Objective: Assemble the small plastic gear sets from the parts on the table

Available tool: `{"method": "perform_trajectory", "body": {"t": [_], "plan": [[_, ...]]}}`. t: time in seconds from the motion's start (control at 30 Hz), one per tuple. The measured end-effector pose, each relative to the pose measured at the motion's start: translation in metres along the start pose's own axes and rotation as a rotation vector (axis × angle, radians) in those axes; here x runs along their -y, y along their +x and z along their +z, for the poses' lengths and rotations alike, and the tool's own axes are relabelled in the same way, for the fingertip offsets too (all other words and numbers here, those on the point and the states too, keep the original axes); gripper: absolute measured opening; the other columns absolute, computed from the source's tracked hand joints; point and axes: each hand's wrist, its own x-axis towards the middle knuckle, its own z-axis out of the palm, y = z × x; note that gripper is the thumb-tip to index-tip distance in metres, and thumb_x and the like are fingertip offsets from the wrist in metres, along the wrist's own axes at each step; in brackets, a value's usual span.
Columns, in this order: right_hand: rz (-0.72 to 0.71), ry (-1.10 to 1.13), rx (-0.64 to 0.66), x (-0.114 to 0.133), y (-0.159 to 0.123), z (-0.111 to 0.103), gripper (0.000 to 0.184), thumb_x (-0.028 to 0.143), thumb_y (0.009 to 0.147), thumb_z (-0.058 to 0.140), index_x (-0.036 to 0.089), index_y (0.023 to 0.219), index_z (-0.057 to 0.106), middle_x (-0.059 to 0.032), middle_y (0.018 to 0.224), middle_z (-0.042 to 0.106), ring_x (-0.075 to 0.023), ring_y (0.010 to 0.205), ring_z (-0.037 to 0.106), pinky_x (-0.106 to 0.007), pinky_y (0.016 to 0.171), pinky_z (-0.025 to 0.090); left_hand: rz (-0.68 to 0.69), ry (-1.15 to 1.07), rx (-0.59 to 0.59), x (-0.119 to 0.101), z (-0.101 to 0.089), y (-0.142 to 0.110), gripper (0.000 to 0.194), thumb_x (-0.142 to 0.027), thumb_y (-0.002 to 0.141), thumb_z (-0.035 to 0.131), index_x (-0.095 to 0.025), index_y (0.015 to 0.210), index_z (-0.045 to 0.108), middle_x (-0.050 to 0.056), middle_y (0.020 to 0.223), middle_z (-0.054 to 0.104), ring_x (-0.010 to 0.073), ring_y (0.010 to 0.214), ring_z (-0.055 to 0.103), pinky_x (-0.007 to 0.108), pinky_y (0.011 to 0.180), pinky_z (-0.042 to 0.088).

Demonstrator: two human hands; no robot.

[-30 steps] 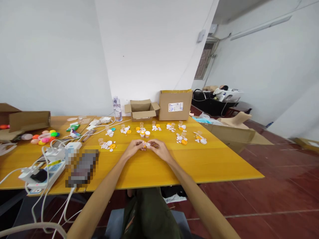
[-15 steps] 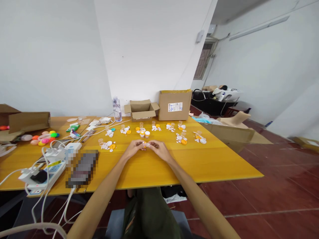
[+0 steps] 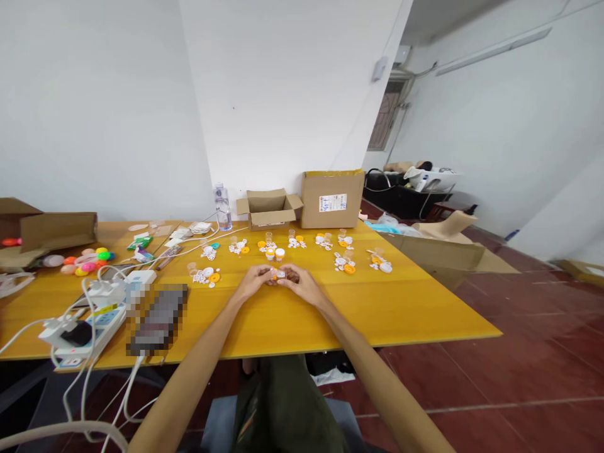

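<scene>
Between my fingertips, a small clear plastic container with orange and white parts (image 3: 279, 274) lies on its side above the table. My left hand (image 3: 255, 281) pinches its orange end, fingers closed. On the clear end, my right hand (image 3: 303, 284) is closed too, its fingers curled behind. Just beyond my hands, two small white-and-orange capped jars (image 3: 280, 253) stand side by side. Around them sit several little groups of loose parts: orange discs (image 3: 349, 269), white discs (image 3: 385, 267), small white pieces (image 3: 200, 276) and clear cups (image 3: 192, 268).
An open cardboard box (image 3: 268, 217), a closed carton (image 3: 333, 200) and a water bottle (image 3: 223, 207) line the table's back. At left are a power strip (image 3: 101, 319) with trailing cables, a pixelated dark device (image 3: 158, 318) and colourful balls (image 3: 87, 263).
The container between my hands has turned a little, and more of its clear side shows. Both hands stay in nearly the same place. The view has shifted very slightly.
</scene>
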Motion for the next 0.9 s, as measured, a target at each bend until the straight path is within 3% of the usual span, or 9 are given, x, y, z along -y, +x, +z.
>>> {"method": "perform_trajectory", "body": {"t": [0.2,0.57,0.77,0.9], "plan": [[-0.026,-0.014,0.025,0.0011,0.0,-0.0001,0.023,0.04,0.081,0.069,0.022,0.095,0.067,-0.0018,0.087,0.072,-0.0198,0.081,0.067,-0.031,0.073,0.053,-0.009,-0.002,0.012,0.0007,-0.0005,0.0013,0.039,-0.051,0.068,0.078,-0.015,0.083,0.075,0.005,0.073,0.075,0.0177,0.067,0.068,0.029,0.071,0.054],[-0.028,-0.095,0.034,0.0056,-0.0008,-0.0013,0.029,0.048,0.087,0.06,0.021,0.088,0.071,-0.0037,0.084,0.074,-0.0213,0.077,0.065,-0.032,0.07,0.051,-0.01,-0.005,0.016,0.0002,-0.001,0.0,0.037,-0.049,0.07,0.078,-0.015,0.082,0.074,0.006,0.073,0.075,0.0182,0.068,0.068,0.029,0.072,0.053],[0.032,-0.025,0.022,0.0018,0.0004,0.0003,0.034,0.042,0.075,0.074,0.021,0.1,0.065,-0.0014,0.084,0.07,-0.0191,0.075,0.065,-0.031,0.07,0.052,-0.005,-0.004,-0.002,0.0023,-0.0007,0.0012,0.036,-0.048,0.071,0.077,-0.014,0.083,0.075,0.005,0.076,0.075,0.0183,0.07,0.068,0.029,0.072,0.053],[0.017,0.017,0.017,0.0024,0.0003,0.0008,0.029,0.04,0.075,0.073,0.022,0.093,0.061,-0.0004,0.085,0.069,-0.0178,0.076,0.065,-0.031,0.072,0.052,-0.002,0.001,0.002,0.0023,-0.0006,0.0009,0.034,-0.047,0.072,0.076,-0.015,0.083,0.075,0.005,0.077,0.075,0.0186,0.072,0.069,0.029,0.072,0.053]]}}
